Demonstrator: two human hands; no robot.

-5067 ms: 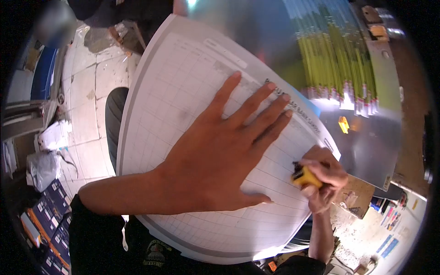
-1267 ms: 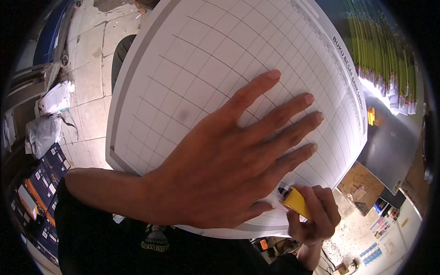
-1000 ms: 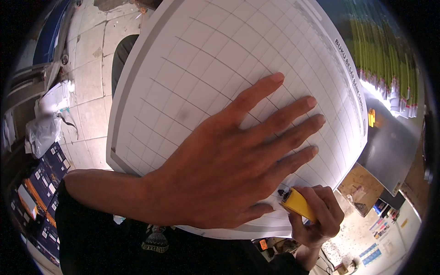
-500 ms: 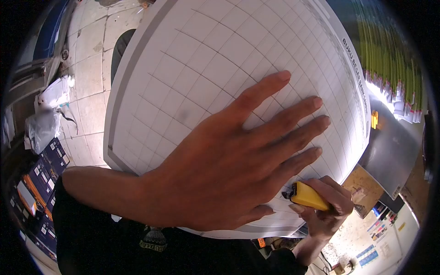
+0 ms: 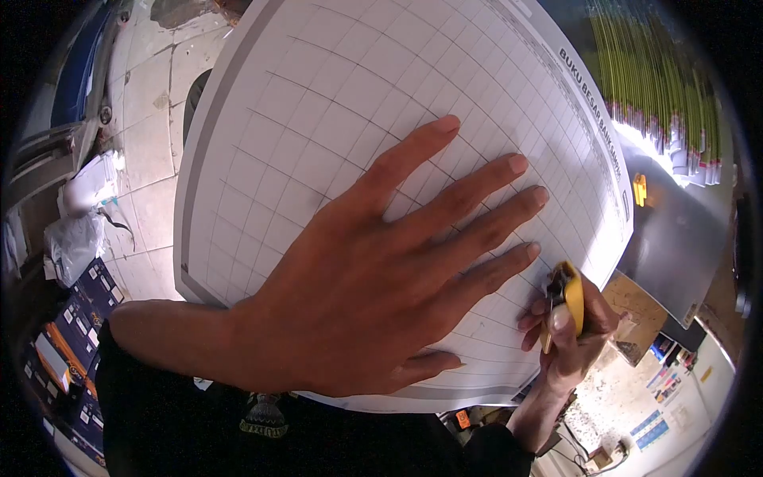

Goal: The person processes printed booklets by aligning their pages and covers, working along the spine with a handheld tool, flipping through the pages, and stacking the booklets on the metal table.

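Moved: yellow tool (image 5: 574, 300), turned more upright since the earlier frame, lower right, pinched in your right hand (image 5: 577, 342); ruled sheet (image 5: 334, 119), centre, under your spread left hand (image 5: 369, 290), best pressed flat against slipping.

Looks like a print or binding workshop I'm in: green-edged sheets (image 5: 660, 79) fanned along the grey tabletop's (image 5: 668, 250) right edge, titled ruled sheet (image 5: 350, 103) before me, dark boxes (image 5: 91, 298), stained floor tiles (image 5: 147, 215).
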